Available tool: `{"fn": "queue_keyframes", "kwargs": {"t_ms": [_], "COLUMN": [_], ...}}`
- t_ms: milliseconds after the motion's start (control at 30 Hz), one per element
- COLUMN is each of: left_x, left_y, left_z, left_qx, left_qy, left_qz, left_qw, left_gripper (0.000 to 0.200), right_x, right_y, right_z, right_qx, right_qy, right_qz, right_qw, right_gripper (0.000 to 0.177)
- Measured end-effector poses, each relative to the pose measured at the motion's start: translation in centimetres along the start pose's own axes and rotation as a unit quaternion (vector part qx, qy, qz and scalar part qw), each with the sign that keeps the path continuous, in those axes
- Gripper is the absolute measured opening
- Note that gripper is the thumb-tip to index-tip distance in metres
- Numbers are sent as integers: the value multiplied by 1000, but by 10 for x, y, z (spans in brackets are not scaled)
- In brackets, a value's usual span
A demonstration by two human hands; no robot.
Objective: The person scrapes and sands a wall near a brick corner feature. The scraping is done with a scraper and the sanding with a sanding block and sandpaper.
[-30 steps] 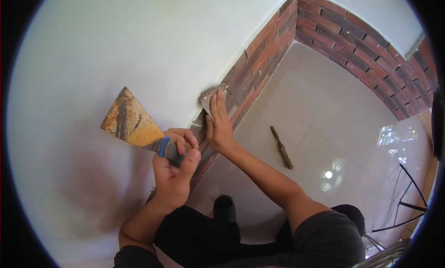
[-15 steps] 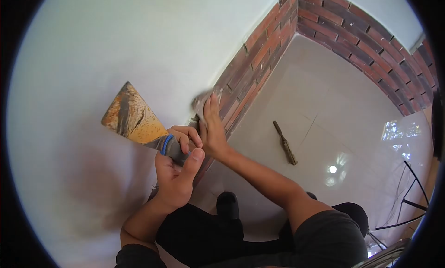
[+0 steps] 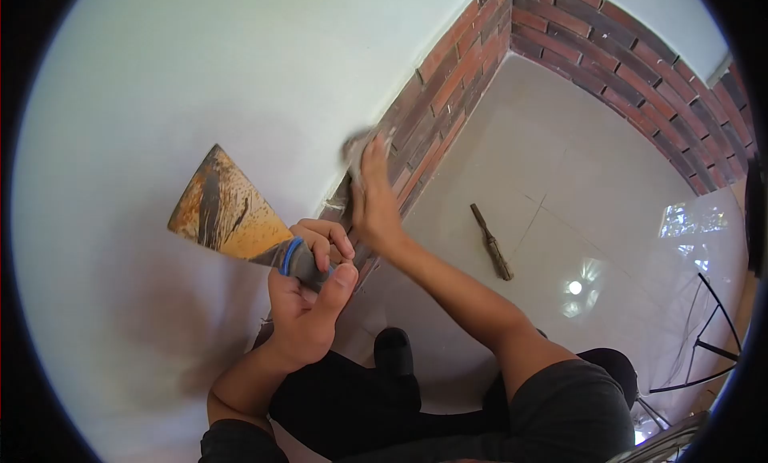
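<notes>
A putty knife with a broad, yellow-brown stained blade sits in my left hand. My fingers wrap its dark handle below a blue ring, and the blade points up and left in front of the white wall. My right hand reaches forward to the red-brown brick skirting, its fingers stretched out over a pale, crumpled rag. The hand presses the rag to the top edge of the bricks, where they meet the white wall. Motion blurs the rag, and the fingers partly cover it.
On the glossy tiled floor lies a dark, narrow tool with a worn handle. A black metal frame stands at the right edge. Brick skirting also lines the far wall. My slippered foot is below my hands.
My right hand has slid the rag a little further up and along the top of the brick skirting. The left hand still holds the putty knife, nearly unmoved.
</notes>
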State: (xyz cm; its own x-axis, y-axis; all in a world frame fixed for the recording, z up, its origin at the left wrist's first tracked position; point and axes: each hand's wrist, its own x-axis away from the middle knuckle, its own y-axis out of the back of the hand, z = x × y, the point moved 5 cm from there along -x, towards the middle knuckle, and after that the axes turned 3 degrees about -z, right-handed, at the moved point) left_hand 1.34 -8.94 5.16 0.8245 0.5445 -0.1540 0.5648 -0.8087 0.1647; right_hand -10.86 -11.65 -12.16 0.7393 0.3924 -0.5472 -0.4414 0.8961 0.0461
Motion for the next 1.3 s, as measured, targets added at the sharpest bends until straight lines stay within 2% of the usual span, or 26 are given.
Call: {"fn": "queue_keyframes", "kwargs": {"t_ms": [133,233,267,367,400,500,533,600,700,733,833,867,933,1033,1133,1233,1300], "left_x": [4,1,-1,-5,-4,-1,-1,-1,-4,-6,-8,-8,-4,2,2,-6,-8], "left_y": [4,8,8,0,-3,-5,-1,5,8,8,4,2,-3,1,13,12,7], "left_z": [-1,-1,0,-1,-2,-2,2,5,6,7,8,5,1,0,6,4,5], "left_qx": [4,7,10,-28,-26,-26,-48,-12,19,26,18,-30,-18,-17,-14,15,15], "left_qy": [8,17,22,1,0,7,-17,16,30,30,16,-2,5,32,15,15,17], "left_qz": [-22,-33,-35,-22,-20,-1,-5,-19,-27,-26,-3,2,6,-7,-8,-15,-10], "left_qw": [1000,999,999,999,999,1000,999,1000,999,999,1000,1000,1000,999,1000,1000,1000], "left_gripper": [20,20,20,14,14,15,15,19,20,20,19,16,16,16,18,20,18], "right_x": [-74,-41,-15,27,24,-25,-46,-74,-44,-19,29,30,5,-67,-60,4,18], "right_y": [25,12,1,-16,-14,4,12,24,13,1,-17,-16,-6,22,19,-8,-11], "right_z": [-23,-15,-10,0,-2,-11,-15,-22,-15,-12,5,-1,-4,-24,-24,4,5], "right_qx": [-12,6,16,6,-8,-11,-18,-30,-7,10,-14,-16,-23,1,2,3,4], "right_qy": [-73,-34,18,49,52,3,-14,-50,-22,15,34,33,31,-37,-32,55,65], "right_qz": [-72,-45,-22,46,42,-21,-36,-72,-51,-27,48,30,-3,-76,-71,1,38], "right_qw": [995,998,999,998,998,1000,999,996,998,999,998,999,999,996,997,999,997], "right_gripper": [60,62,67,71,79,66,65,63,62,62,62,62,61,59,61,68,71]}}
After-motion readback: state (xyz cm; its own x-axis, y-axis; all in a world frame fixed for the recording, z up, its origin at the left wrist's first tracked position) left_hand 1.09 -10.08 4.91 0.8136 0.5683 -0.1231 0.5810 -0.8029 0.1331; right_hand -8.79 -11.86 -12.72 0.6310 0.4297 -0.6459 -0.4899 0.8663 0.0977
